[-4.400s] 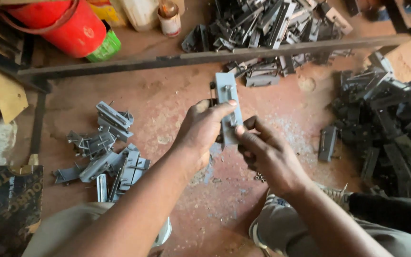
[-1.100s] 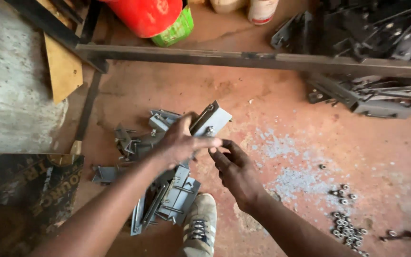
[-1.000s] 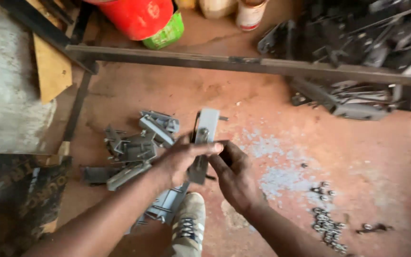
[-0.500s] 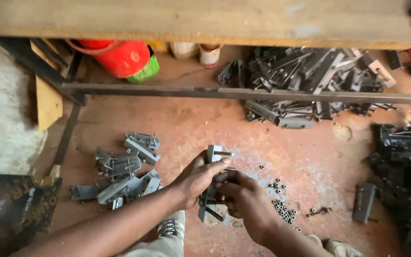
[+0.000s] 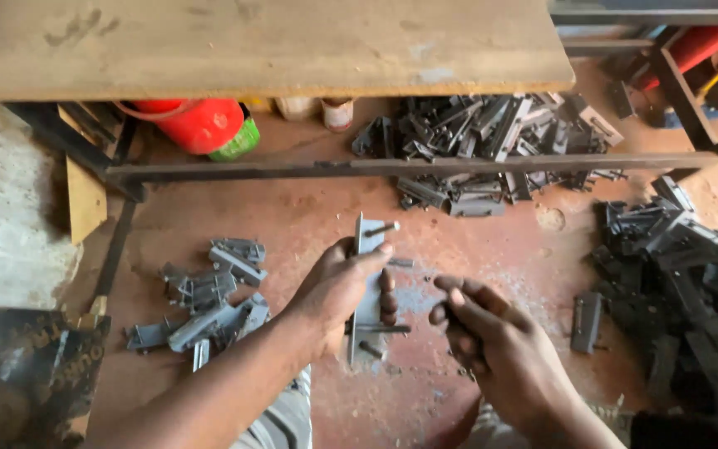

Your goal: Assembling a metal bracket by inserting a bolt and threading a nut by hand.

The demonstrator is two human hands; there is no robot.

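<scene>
I am watching the left hand point(image 5: 338, 291) reaching in from the lower left, its forearm slanting up across the view. Its fingers point(image 5: 386, 293) are wrapping closed around a long flat grey metal bracket point(image 5: 367, 303), holding it upright with the thumb pressing near the top end, where a short bolt point(image 5: 381, 227) is sticking out sideways. The right hand point(image 5: 492, 349) is hovering just right of those fingers, apart from the bracket, its fingers point(image 5: 459, 299) curling half closed; I cannot tell whether anything small is pinched between them.

Well left of the left fingers, a loose heap of grey metal brackets point(image 5: 205, 299) is lying on the reddish floor point(image 5: 309, 216). Beyond the fingertips, a dark steel bar point(image 5: 409, 165) is running across under a wooden tabletop point(image 5: 259, 41), with a pile of dark metal parts point(image 5: 484, 141) behind it and a red cylinder point(image 5: 197, 123) to the left. Far right of the right fingers, another dark pile point(image 5: 675, 266) is sitting.
</scene>
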